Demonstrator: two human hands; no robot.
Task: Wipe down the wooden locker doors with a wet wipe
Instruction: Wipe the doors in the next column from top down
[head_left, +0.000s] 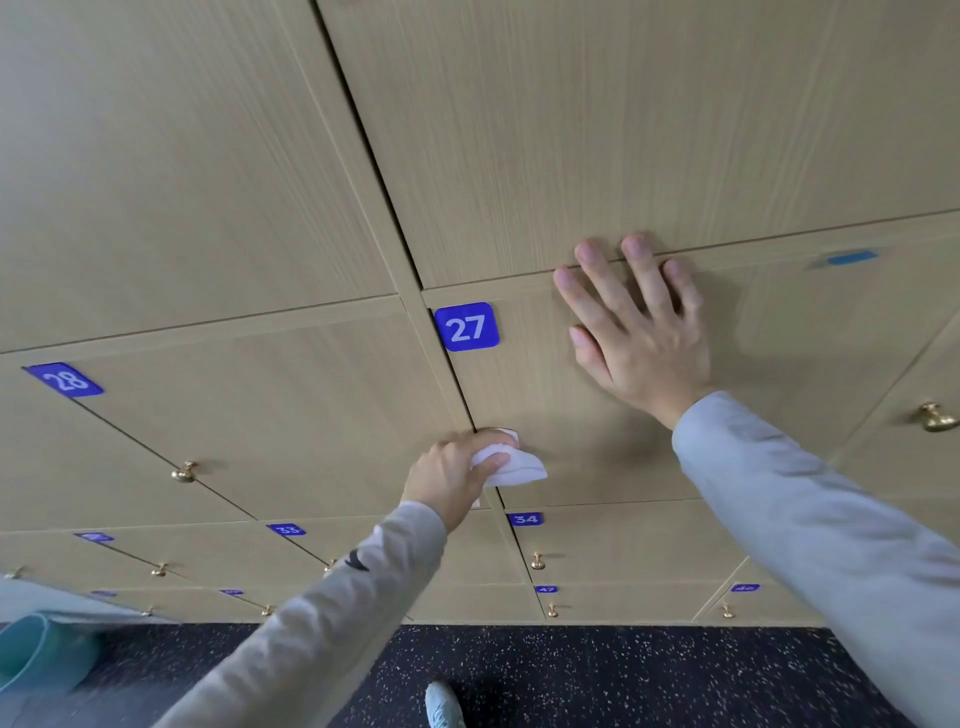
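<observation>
Wipe (511, 464) in the left hand (454, 475): a white wet cloth, bunched into a wad, pressed against the lower left corner of the locker door (597, 415) marked 27 (466, 326), right beside the dark gap that separates it from the door marked 28 (66, 380). The fingers curl round the wad with the thumb across its front, so the cloth is clamped, not just pushed along. It looks soft, limp and very light. It should fold to any shape and slide easily on the smooth wood-grain panel, though a damp wad can slip out of a loose grip, so holding it bunched in the fist as here seems sensible. Spreading it flatter under the palm would likely cover more surface per stroke.

The right hand (636, 332) lies flat on the same door near its top edge, fingers straight and slightly spread, fingertips reaching across the seam to the door above. It holds nothing and appears to brace the panel. The door itself is stiff and, judged from here, shut. Small brass knobs (184, 472) stick out from neighbouring doors and would catch the cloth on a wide sweep.
</observation>
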